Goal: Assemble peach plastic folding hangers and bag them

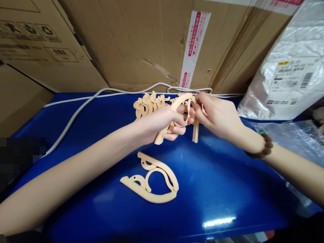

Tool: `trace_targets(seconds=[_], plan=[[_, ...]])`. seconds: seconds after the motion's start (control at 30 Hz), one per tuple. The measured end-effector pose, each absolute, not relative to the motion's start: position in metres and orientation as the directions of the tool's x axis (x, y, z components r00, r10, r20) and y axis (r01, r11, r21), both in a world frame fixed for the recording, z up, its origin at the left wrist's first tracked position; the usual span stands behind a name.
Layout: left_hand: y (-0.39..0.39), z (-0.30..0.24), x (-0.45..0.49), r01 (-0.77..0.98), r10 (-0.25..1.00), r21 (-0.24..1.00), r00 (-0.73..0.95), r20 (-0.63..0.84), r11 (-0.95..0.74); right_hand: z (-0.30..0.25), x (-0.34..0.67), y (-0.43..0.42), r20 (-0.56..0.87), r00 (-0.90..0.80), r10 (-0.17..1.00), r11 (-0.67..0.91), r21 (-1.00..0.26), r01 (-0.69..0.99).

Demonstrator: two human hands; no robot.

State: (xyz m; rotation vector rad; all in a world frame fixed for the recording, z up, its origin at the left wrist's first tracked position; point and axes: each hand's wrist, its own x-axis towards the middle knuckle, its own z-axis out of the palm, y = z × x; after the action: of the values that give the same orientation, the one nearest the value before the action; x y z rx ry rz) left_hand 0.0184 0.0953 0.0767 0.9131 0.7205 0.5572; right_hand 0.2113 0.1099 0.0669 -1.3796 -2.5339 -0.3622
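My left hand (pixel 168 118) is closed around one arm of a beige plastic folding hanger (pixel 181 100), held above the blue table. With fingers pinched, my right hand (pixel 219 111) grips the same hanger near its joint, where the other arm hangs down. The fingers partly hide the hanger's middle. Nearer to me a second folding hanger (pixel 159 198) lies flat, its two arms folded toward each other around the curved hook. Behind my hands sits a pile of similar beige hanger parts (pixel 145 104), partly covered by my left hand.
A white cable (pixel 83 109) runs along the back of the blue table (pixel 215 189). Cardboard boxes (pixel 141 40) stand behind it. To the right are a white shipping bag (pixel 286 74) with a label and a clear plastic bag (pixel 283 138) under my right forearm.
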Motion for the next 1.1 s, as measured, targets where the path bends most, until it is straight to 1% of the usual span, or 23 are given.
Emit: trace_targets(seconds=[0.1, 0.2, 0.37, 0.43, 0.47, 0.5, 0.57, 0.63, 0.7, 0.73, 0.77, 0.8, 0.83, 0.87, 0.93, 1.0, 1.1], plan=[[0.097, 0.079, 0.015, -0.164, 0.691, 0.837, 0.656, -0.303, 0.523, 0.068, 0.213, 0.106, 0.304, -0.528, 0.793, 0.494, 0.186, 0.849], [0.1, 0.083, 0.011, -0.169, 0.685, 0.841, 0.67, -0.285, 0.515, 0.073, 0.217, 0.103, 0.268, -0.534, 0.802, 0.489, 0.22, 0.844], [0.101, 0.092, 0.008, -0.128, 0.658, 0.84, 0.688, -0.308, 0.527, 0.082, 0.227, 0.1, 0.361, -0.489, 0.794, 0.421, 0.254, 0.871], [0.1, 0.093, 0.008, -0.111, 0.646, 0.838, 0.694, -0.319, 0.534, 0.084, 0.228, 0.1, 0.35, -0.511, 0.785, 0.439, 0.268, 0.858], [0.1, 0.093, 0.009, -0.11, 0.645, 0.837, 0.693, -0.322, 0.536, 0.085, 0.227, 0.101, 0.327, -0.516, 0.791, 0.459, 0.239, 0.855], [0.101, 0.091, 0.011, -0.117, 0.651, 0.836, 0.688, -0.321, 0.537, 0.086, 0.225, 0.102, 0.294, -0.515, 0.805, 0.484, 0.176, 0.857], [0.101, 0.087, 0.014, -0.141, 0.677, 0.838, 0.666, -0.313, 0.526, 0.089, 0.221, 0.108, 0.219, -0.501, 0.837, 0.519, -0.032, 0.854], [0.102, 0.082, 0.017, -0.14, 0.719, 0.863, 0.626, -0.303, 0.485, 0.091, 0.217, 0.116, 0.149, -0.491, 0.858, 0.514, -0.259, 0.818], [0.101, 0.078, 0.02, -0.11, 0.81, 0.924, 0.526, -0.259, 0.367, 0.091, 0.217, 0.128, 0.077, -0.464, 0.883, 0.447, -0.442, 0.778], [0.1, 0.077, 0.02, -0.077, 0.857, 0.952, 0.461, -0.23, 0.297, 0.091, 0.219, 0.135, 0.042, -0.432, 0.901, 0.391, -0.511, 0.766], [0.1, 0.077, 0.021, -0.034, 0.89, 0.969, 0.404, -0.211, 0.245, 0.09, 0.222, 0.142, 0.013, -0.388, 0.922, 0.329, -0.556, 0.763], [0.099, 0.077, 0.021, 0.009, 0.908, 0.976, 0.365, -0.206, 0.217, 0.089, 0.226, 0.15, -0.001, -0.335, 0.942, 0.275, -0.571, 0.774], [0.099, 0.077, 0.022, 0.043, 0.912, 0.976, 0.347, -0.216, 0.215, 0.087, 0.231, 0.157, 0.013, -0.276, 0.961, 0.238, -0.543, 0.805], [0.1, 0.077, 0.021, 0.07, 0.905, 0.97, 0.35, -0.243, 0.233, 0.085, 0.236, 0.165, 0.051, -0.22, 0.974, 0.217, -0.484, 0.848], [0.103, 0.075, 0.02, 0.09, 0.883, 0.958, 0.371, -0.287, 0.273, 0.079, 0.244, 0.176, 0.153, -0.14, 0.978, 0.184, -0.33, 0.926], [0.108, 0.072, 0.019, 0.068, 0.869, 0.954, 0.397, -0.296, 0.293, 0.071, 0.249, 0.184, 0.219, -0.108, 0.97, 0.157, -0.22, 0.963], [0.113, 0.066, 0.016, 0.015, 0.837, 0.943, 0.455, -0.304, 0.334, 0.059, 0.246, 0.186, 0.229, -0.091, 0.969, 0.115, -0.096, 0.989]])
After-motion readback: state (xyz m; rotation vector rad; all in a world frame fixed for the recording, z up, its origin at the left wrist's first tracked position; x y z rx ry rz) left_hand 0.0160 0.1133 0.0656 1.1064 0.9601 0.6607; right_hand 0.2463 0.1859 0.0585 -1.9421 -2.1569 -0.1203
